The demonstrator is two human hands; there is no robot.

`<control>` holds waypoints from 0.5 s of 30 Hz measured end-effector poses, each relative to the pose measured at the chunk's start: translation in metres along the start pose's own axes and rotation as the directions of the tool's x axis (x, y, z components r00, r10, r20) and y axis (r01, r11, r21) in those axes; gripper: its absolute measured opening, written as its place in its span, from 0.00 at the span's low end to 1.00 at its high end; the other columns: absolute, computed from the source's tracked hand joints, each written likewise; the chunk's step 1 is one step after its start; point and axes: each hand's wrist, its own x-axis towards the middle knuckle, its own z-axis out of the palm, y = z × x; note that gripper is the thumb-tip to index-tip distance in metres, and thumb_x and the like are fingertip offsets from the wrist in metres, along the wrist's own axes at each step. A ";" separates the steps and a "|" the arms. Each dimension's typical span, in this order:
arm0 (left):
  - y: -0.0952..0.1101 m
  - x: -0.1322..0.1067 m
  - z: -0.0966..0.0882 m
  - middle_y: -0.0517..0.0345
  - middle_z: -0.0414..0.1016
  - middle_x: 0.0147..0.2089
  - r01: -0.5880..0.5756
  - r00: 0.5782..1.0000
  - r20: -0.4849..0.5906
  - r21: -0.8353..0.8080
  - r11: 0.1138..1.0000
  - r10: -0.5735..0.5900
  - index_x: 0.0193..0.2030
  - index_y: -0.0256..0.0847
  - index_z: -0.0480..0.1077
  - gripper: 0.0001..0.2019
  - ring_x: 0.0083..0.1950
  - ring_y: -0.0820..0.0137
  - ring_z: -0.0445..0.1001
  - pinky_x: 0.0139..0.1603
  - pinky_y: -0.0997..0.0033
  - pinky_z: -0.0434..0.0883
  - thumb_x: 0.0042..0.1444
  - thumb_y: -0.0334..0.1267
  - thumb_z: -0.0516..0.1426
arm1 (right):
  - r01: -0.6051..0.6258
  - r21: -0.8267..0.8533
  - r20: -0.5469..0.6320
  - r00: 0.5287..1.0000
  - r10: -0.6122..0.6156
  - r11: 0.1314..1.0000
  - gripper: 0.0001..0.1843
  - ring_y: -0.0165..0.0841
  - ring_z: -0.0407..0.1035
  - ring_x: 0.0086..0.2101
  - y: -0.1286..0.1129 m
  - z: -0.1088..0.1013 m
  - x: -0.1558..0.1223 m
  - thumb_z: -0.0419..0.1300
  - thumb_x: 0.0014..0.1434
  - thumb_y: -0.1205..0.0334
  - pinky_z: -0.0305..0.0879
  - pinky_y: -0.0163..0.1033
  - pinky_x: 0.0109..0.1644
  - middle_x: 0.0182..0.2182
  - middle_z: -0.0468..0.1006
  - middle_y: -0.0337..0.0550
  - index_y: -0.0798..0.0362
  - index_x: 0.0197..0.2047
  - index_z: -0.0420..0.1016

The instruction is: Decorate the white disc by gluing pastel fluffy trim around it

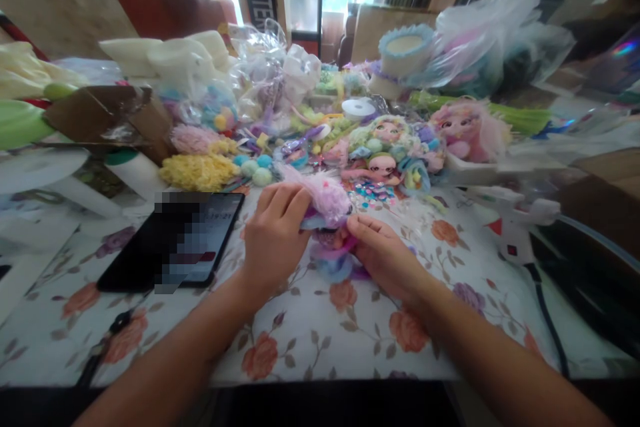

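Note:
My left hand point(280, 230) is closed around the left side of a fluffy pink-lilac craft piece point(330, 200), which has a tuft of sheer tulle at its upper left. Below it hang loops of blue and purple ribbon point(333, 267). From the right, my right hand point(383, 253) pinches a purple edge of this ribbon between thumb and fingers. The underside of the piece is hidden by both hands. Just beyond lie scattered shiny sequins point(373, 193) and a doll face point(383, 167) among ribbons.
A dark tablet point(173, 240) lies left of my hands, near yellow yarn point(200, 172) and blue-green pompoms point(257, 170). At right stands a white glue gun point(517, 230) with a black cable. Behind are a ribbon spool point(359, 107), doll heads and plastic bags point(495, 33).

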 end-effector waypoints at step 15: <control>0.004 0.001 0.006 0.48 0.76 0.45 0.384 0.899 0.244 -0.045 0.922 -0.363 0.47 0.41 0.69 0.15 0.46 0.55 0.75 0.45 0.60 0.72 0.52 0.33 0.61 | 0.441 -0.894 0.339 0.549 -0.764 -0.080 0.05 0.30 0.67 0.27 0.002 0.021 -0.010 0.59 0.64 0.68 0.65 0.37 0.33 0.25 0.74 0.38 0.51 0.35 0.73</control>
